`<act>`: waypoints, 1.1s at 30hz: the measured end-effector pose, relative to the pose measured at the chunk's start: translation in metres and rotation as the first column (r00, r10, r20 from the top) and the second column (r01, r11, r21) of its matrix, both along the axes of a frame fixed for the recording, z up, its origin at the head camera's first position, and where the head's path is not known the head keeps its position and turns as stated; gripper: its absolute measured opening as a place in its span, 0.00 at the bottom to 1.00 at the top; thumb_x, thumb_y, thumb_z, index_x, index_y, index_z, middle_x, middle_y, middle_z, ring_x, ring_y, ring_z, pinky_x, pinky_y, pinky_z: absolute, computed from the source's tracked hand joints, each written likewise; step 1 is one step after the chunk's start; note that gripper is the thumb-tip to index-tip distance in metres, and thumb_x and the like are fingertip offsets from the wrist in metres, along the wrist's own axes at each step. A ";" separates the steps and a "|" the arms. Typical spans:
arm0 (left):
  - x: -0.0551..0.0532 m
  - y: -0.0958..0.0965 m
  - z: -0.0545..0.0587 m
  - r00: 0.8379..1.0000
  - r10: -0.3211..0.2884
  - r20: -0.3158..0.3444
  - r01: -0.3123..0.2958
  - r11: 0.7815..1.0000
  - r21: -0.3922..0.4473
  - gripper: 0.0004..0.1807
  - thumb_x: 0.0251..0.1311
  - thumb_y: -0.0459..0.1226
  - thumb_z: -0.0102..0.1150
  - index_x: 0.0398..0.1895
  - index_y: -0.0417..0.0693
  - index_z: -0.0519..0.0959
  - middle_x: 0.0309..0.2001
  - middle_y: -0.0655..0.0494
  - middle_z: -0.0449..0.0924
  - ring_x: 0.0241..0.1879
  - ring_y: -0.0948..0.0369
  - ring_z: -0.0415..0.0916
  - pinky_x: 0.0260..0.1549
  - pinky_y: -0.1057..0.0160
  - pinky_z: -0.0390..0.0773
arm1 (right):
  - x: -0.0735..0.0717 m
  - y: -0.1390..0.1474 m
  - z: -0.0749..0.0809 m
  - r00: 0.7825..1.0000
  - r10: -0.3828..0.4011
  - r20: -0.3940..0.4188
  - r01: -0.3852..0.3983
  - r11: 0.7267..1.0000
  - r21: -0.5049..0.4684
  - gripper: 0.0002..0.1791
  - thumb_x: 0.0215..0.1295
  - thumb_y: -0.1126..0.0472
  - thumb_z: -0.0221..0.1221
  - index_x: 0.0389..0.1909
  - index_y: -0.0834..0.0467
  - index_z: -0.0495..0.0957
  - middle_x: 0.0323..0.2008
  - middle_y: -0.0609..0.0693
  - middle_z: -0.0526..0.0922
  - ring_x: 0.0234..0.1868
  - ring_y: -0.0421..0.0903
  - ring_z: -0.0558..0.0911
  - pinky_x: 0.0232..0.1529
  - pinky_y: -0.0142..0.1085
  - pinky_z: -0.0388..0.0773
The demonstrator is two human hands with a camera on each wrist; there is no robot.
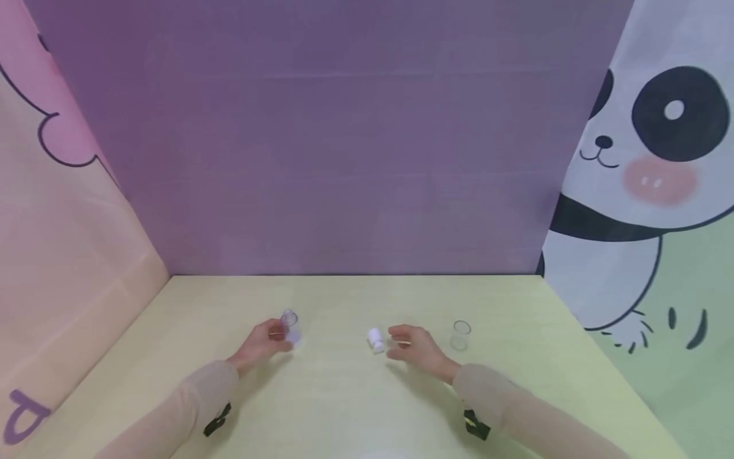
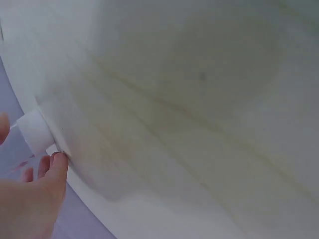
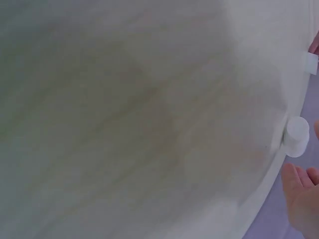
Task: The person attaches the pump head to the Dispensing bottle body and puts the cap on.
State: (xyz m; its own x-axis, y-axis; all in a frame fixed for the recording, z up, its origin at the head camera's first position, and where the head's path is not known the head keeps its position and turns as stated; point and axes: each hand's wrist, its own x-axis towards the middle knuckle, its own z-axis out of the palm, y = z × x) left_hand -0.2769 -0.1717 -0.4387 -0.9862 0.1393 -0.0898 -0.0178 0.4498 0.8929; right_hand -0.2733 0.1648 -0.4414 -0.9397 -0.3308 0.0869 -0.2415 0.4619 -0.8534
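My left hand (image 1: 265, 344) is at the left side of a clear cup (image 1: 290, 324) that looks whitish at its bottom. Its thumb and fingers stand apart, with the fingertips right at the cup in the head view. In the left wrist view, the fingers (image 2: 59, 167) lie close beside a white cylindrical part (image 2: 37, 132). Toward the middle of the table, a small white bottle (image 1: 375, 340) lies just left of my right hand (image 1: 421, 349). That hand's thumb and fingers are spread and hold nothing. The right wrist view shows the white bottle (image 3: 296, 136) beside the fingertips.
To the right of my right hand stands another clear cup (image 1: 460, 336). All of this is on a pale yellow table (image 1: 344, 408). A purple backdrop (image 1: 344, 159) rises behind it, with printed cloth panels (image 1: 608, 268) along both sides.
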 end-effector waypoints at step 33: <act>-0.016 0.006 -0.020 1.000 -0.003 0.030 -0.002 0.989 0.148 0.32 0.48 0.18 0.54 0.59 0.21 0.57 0.56 0.26 0.66 0.56 0.39 0.67 0.54 0.52 0.70 | -0.013 -0.039 -0.015 0.988 -0.089 -0.125 0.103 0.988 0.114 0.18 0.45 0.69 0.66 0.41 0.67 0.79 0.39 0.59 0.83 0.37 0.50 0.81 0.38 0.37 0.77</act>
